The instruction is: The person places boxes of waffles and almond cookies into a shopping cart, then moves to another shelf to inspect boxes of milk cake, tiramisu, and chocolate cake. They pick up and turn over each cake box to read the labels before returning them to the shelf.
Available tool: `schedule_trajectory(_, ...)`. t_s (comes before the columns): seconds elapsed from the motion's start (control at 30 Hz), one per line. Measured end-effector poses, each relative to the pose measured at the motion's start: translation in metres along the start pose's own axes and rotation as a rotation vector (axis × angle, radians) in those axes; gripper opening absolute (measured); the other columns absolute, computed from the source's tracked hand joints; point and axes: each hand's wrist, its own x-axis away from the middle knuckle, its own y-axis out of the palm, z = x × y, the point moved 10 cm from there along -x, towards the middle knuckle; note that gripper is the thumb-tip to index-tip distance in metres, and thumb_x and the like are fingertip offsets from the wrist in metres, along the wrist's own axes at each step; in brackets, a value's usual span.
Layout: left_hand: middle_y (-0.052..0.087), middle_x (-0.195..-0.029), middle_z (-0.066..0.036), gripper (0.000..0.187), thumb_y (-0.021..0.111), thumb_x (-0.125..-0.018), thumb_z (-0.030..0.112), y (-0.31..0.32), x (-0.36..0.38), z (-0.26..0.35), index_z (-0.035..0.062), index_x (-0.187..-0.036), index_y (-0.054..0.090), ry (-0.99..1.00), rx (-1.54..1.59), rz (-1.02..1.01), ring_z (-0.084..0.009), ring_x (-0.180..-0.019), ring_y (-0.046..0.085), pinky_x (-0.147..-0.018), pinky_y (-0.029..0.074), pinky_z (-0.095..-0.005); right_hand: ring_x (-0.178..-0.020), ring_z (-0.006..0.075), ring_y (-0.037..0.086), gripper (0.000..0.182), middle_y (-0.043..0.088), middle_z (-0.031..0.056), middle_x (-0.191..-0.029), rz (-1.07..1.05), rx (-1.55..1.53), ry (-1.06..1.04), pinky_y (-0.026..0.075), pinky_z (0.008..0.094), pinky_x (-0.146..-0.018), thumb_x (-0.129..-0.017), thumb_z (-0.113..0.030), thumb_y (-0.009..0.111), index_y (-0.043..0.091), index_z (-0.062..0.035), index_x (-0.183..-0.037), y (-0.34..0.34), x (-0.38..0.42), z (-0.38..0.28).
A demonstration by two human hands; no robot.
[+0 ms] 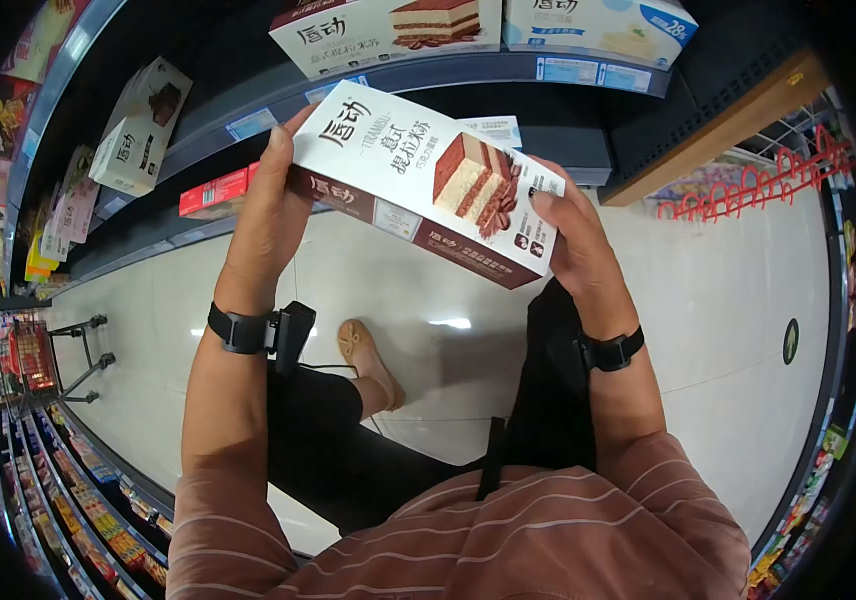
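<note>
Head view, near to far. Striped brown-pink sleeves and black trousers fill the lower frame; each wrist carries a black band. A tan flat shoe (368,362) rests on the pale tiled floor (728,300) below the hands.

The left hand (270,215) and the right hand (573,245) together hold a long white and maroon cardboard cake box (418,180) printed with a layered tiramisu slice. Each grip is clamped on one end of the box: left fingers wrapped round the upper-left end, right fingers and thumb pressed on the lower-right end. The box is held in the air above the floor, in front of the shelves, printed face toward the camera. Its long axis runs from upper left to lower right, tilted down toward the right hand.

Beyond, dark metal shelves (468,75) carry a matching white cake box (388,30), a white and blue box (598,25) and a red flat carton (216,192). A tilted white box (140,125) stands further left.
</note>
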Motion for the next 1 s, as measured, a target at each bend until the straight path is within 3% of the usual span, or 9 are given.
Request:
schedule_trajectory(0.17,0.055,-0.140,-0.011,0.071,0.048,-0.100,0.052,0.000,-0.001,-0.007,0.0021,-0.150,0.040,-0.094,-0.039,0.002,-0.0197,-0.129,0.052,-0.106,0.040,-0.0362,-0.112,0.0165,0.062,0.053,0.063,0.0095,-0.122,-0.026,0.125,-0.071,0.047,0.0337,-0.101,-0.089,-0.017,0.062,0.048,-0.0024,-0.138,0.005,0.001,-0.013)
schedule_trajectory(0.47,0.057,-0.137,-0.011,0.064,0.054,-0.095,0.035,-0.003,-0.004,-0.006,0.0026,-0.149,0.041,-0.086,-0.041,0.060,-0.0204,-0.125,0.056,-0.103,0.044,-0.0367,-0.111,0.0158,0.061,0.049,0.062,0.0103,-0.122,-0.004,0.137,-0.082,0.047,0.0308,-0.099,-0.094,-0.024,0.057,0.050,-0.0025,-0.137,-0.004,-0.006,-0.008)
schedule_trajectory(0.67,0.055,-0.139,-0.014,0.069,0.057,-0.090,0.034,-0.007,-0.001,0.005,0.0010,-0.149,0.040,0.023,-0.070,0.068,-0.0228,-0.127,0.055,-0.107,0.042,-0.0377,-0.117,0.0186,0.058,0.062,0.059,0.0120,-0.128,0.068,0.158,0.060,0.046,0.0343,-0.100,-0.095,-0.037,0.064,0.044,-0.0042,-0.143,-0.019,-0.008,0.015)
schedule_trajectory(0.77,0.052,-0.142,-0.014,0.072,0.057,-0.089,0.033,-0.009,-0.001,0.009,0.0010,-0.150,0.039,0.017,-0.098,0.024,-0.0241,-0.130,0.052,-0.110,0.039,-0.0380,-0.119,0.0205,0.057,0.069,0.058,0.0115,-0.130,0.039,0.201,-0.018,0.046,0.0356,-0.102,-0.092,-0.037,0.071,0.042,-0.0047,-0.145,-0.014,-0.004,0.002)
schedule_trajectory(0.87,0.049,-0.145,-0.015,0.073,0.058,-0.088,0.032,-0.014,-0.004,0.005,0.0015,-0.152,0.037,-0.023,-0.091,-0.019,-0.0246,-0.134,0.048,-0.114,0.034,-0.0384,-0.121,0.0215,0.056,0.071,0.058,0.0108,-0.131,-0.002,0.242,-0.227,0.045,0.0353,-0.103,-0.089,-0.029,0.076,0.041,-0.0046,-0.145,-0.008,-0.006,-0.018)
schedule_trajectory(1.0,0.047,-0.148,-0.015,0.074,0.058,-0.086,0.027,-0.015,-0.004,0.001,0.0019,-0.153,0.036,-0.056,-0.041,-0.051,-0.0246,-0.138,0.043,-0.117,0.029,-0.0388,-0.124,0.0194,0.055,0.074,0.058,0.0082,-0.132,-0.025,0.320,-0.236,0.044,0.0327,-0.105,-0.083,-0.024,0.081,0.042,-0.0060,-0.144,0.003,-0.001,-0.030)
